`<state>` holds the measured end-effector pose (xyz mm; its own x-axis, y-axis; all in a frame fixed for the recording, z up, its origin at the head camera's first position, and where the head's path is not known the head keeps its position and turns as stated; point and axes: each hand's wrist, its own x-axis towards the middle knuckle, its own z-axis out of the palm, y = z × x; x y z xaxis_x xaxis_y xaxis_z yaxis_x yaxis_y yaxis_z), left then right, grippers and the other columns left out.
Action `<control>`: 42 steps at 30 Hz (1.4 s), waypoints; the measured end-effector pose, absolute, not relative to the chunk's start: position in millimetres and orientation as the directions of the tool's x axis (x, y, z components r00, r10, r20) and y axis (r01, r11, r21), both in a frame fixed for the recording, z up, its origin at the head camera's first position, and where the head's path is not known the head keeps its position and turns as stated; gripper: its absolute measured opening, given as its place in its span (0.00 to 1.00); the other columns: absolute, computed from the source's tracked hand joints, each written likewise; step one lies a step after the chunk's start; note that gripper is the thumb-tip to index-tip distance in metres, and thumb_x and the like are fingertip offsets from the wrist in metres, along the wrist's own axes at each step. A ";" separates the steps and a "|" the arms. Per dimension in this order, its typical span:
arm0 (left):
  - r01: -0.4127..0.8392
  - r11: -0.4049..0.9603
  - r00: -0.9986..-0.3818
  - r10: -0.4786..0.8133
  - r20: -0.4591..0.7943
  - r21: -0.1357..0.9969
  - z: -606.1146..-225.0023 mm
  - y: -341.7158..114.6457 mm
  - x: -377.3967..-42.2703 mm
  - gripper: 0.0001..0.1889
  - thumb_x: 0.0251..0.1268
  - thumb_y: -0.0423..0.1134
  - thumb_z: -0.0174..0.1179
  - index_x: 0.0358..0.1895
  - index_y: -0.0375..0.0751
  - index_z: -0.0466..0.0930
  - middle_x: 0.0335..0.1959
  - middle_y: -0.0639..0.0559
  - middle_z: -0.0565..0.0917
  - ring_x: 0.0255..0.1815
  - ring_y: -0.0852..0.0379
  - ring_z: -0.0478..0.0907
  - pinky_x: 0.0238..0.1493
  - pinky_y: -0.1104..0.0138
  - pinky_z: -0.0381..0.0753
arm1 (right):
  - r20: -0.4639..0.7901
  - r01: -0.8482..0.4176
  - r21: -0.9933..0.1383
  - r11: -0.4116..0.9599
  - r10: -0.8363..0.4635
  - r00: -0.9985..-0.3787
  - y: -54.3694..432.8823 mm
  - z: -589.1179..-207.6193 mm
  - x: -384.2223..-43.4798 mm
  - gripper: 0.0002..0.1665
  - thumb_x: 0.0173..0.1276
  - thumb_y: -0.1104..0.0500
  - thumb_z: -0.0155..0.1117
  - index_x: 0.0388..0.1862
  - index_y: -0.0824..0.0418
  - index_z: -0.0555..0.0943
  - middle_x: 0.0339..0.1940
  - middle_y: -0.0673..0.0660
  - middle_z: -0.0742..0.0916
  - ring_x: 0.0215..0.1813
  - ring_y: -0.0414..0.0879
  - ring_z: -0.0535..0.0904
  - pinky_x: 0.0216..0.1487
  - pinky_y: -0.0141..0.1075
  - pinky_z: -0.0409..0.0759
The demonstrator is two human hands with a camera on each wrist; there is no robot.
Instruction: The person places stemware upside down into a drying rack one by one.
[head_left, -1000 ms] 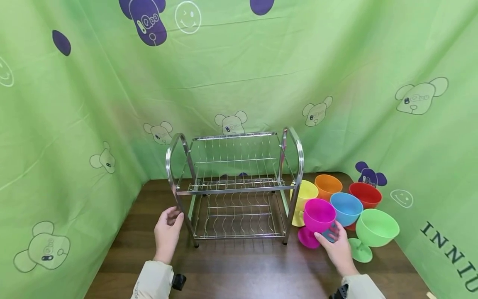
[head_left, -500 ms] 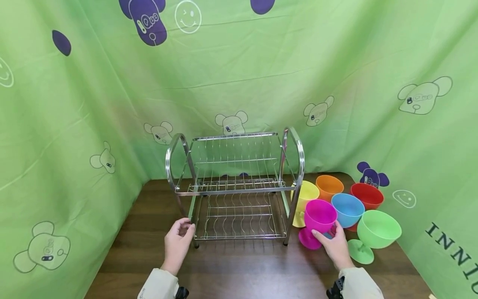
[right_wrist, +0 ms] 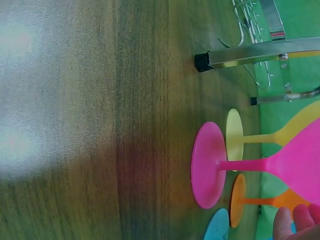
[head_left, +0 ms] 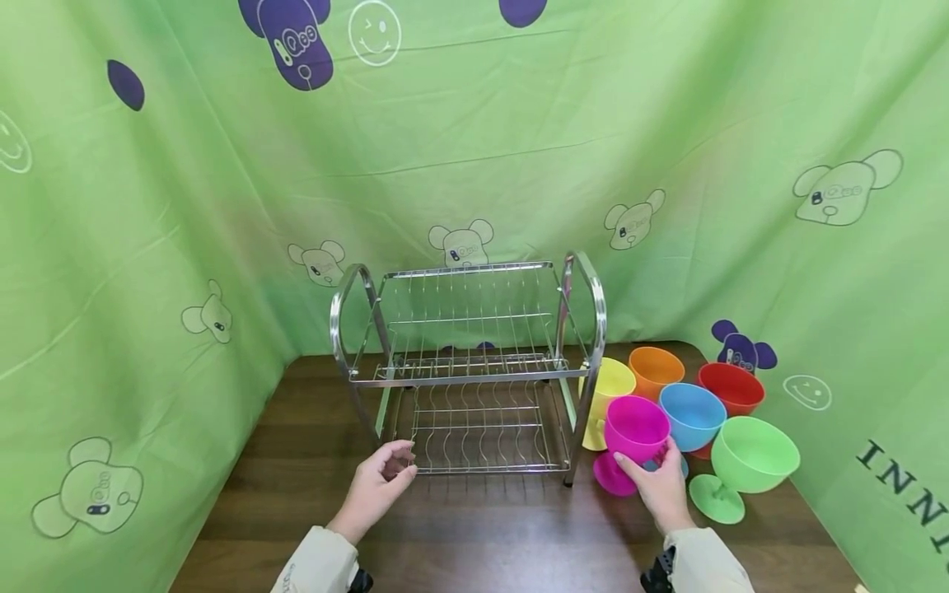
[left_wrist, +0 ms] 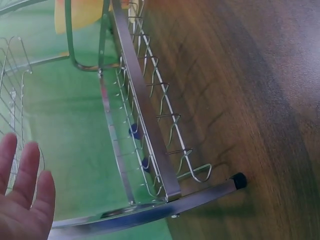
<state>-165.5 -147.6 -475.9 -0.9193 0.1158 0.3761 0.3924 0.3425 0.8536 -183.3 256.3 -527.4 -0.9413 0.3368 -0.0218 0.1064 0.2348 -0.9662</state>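
Green curtain (head_left: 474, 173): dark letters "INN" (head_left: 893, 475), 4th cut off; mouse-head lettering (head_left: 843, 192), left sleeve (head_left: 320, 562) print unreadable

Brown wooden table (head_left: 474, 535): a two-tier metal rack (head_left: 467, 380) stands beyond the left hand (head_left: 376, 487); six coloured goblets (head_left: 691, 409) stand beside and beyond the right hand (head_left: 662, 487).

Backdrop: light-green cloth hanging (head_left: 556, 107), softly creased, enclosing the rear and both sides. Prints on it: solid purple cartoon animal head (head_left: 302, 49), upper left; white-outlined winking smiley face (head_left: 374, 33), beside it; pale dark-outlined mouse-like head (head_left: 838, 196), right; dark capital lettering (head_left: 895, 470), lower right. Furniture: dark brown wood-grain tabletop (head_left: 474, 535), its far edge meeting the cloth. Light: whitish glare on the tabletop.
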 end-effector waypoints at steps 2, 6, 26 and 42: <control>0.387 0.339 -0.922 0.172 0.348 0.858 -474.9 -146.6 -164.3 0.15 0.57 0.24 0.62 0.48 0.31 0.78 0.36 0.42 0.83 0.29 0.67 0.75 0.32 0.70 0.77 | -0.013 0.096 -0.967 0.235 0.333 -0.943 255.7 -528.2 -184.3 0.58 0.63 0.58 0.67 0.75 0.69 0.37 0.69 0.73 0.58 0.69 0.66 0.54 0.66 0.60 0.59; 0.425 0.348 -0.900 0.259 0.350 0.836 -474.6 -145.4 -162.6 0.15 0.57 0.25 0.62 0.49 0.30 0.77 0.37 0.38 0.82 0.28 0.67 0.74 0.29 0.70 0.76 | 0.018 0.070 -0.966 0.248 0.335 -0.942 253.5 -530.5 -186.9 0.56 0.62 0.58 0.68 0.75 0.69 0.41 0.68 0.72 0.60 0.68 0.65 0.55 0.64 0.60 0.61; 0.438 0.360 -0.890 0.304 0.340 0.824 -475.7 -146.9 -160.1 0.16 0.57 0.25 0.61 0.50 0.29 0.76 0.40 0.36 0.82 0.31 0.65 0.75 0.30 0.68 0.76 | 0.040 0.046 -0.967 0.252 0.324 -0.945 250.9 -542.6 -193.7 0.56 0.58 0.61 0.70 0.75 0.68 0.44 0.68 0.71 0.63 0.66 0.63 0.58 0.63 0.58 0.62; 0.466 0.355 -0.870 0.350 0.347 0.811 -473.6 -144.4 -164.3 0.16 0.58 0.27 0.61 0.51 0.30 0.76 0.39 0.39 0.82 0.31 0.63 0.76 0.33 0.67 0.78 | 0.026 0.094 -0.940 0.329 0.342 -0.939 250.8 -538.4 -187.4 0.56 0.58 0.57 0.70 0.73 0.72 0.45 0.65 0.74 0.64 0.65 0.68 0.60 0.61 0.63 0.63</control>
